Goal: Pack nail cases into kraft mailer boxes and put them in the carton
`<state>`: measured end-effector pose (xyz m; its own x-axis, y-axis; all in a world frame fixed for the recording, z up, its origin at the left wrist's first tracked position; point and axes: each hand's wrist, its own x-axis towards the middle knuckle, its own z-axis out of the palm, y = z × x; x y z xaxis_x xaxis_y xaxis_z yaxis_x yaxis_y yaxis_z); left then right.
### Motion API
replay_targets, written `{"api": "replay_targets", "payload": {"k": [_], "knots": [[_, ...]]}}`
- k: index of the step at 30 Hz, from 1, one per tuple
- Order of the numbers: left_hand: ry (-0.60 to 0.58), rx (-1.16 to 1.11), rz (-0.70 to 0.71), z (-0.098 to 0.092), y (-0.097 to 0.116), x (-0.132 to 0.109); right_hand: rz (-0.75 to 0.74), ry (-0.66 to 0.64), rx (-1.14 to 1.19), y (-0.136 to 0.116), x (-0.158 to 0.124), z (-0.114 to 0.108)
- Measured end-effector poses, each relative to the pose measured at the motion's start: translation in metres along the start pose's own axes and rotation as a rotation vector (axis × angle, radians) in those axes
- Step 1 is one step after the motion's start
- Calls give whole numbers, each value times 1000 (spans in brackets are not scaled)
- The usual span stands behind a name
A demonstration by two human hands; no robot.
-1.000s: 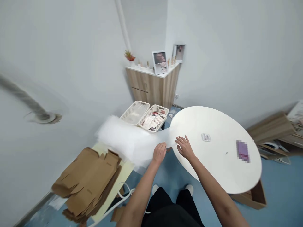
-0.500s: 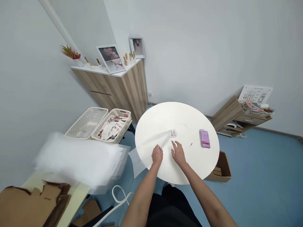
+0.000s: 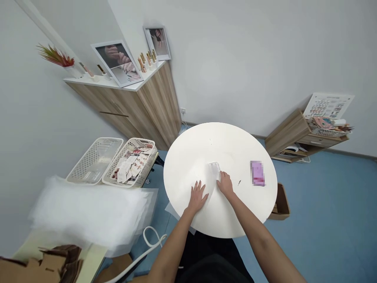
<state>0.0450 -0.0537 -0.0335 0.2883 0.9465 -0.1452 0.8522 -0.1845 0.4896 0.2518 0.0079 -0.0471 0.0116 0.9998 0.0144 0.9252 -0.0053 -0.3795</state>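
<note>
**Hidden, cut-off and unclear items, head view**

Small clear packet (image 3: 214, 169): lower end hidden by the right hand (image 3: 225, 184), contents indistinct. Pink packet (image 3: 257, 173): blurred, markings illegible. Flattened cardboard (image 3: 50, 267): cut off by the bottom-left corner. White film stack (image 3: 88, 212): soft-edged, sheet count untellable. Basket cards (image 3: 132, 167): print too small to read. Wall chart (image 3: 328, 105): entries too small to read. Table speck (image 3: 239, 182): too small to identify.

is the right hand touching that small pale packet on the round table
Touching: the head view shows the right hand with its fingertips against the lower edge of the small pale packet, on the round white table.
</note>
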Motion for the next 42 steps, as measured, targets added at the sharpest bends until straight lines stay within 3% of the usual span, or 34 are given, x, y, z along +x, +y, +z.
{"api": "replay_targets", "payload": {"k": [3, 8, 13, 18, 23, 29, 32, 35, 38, 42], "knots": [[-23, 170, 100, -7, -31, -17, 9, 11, -26, 1, 23, 9], [11, 266, -6, -14, -53, -21, -1, 26, -15, -6, 50, 15], [14, 257, -163, -12, -45, 2, 82, -32, -57, -24, 61, 20], [34, 247, -278, -10, -40, 27, 115, 21, -27, -30, 63, 27], [50, 248, -283, -4, -30, 42, 131, 54, -5, -16, 55, 6], [70, 194, -202, 23, 16, 58, 32, 180, 134, -1, 21, -35], [62, 180, -204, 35, 46, 60, 23, 190, 178, -1, 5, -48], [55, 169, -175, 35, 63, 55, 1, 171, 204, -2, -6, -54], [90, 174, -91, 25, 56, 39, -79, 100, 158, -7, -13, -53], [112, 178, 22, 9, 19, 2, -247, -76, 68, -20, -22, -43]]}}
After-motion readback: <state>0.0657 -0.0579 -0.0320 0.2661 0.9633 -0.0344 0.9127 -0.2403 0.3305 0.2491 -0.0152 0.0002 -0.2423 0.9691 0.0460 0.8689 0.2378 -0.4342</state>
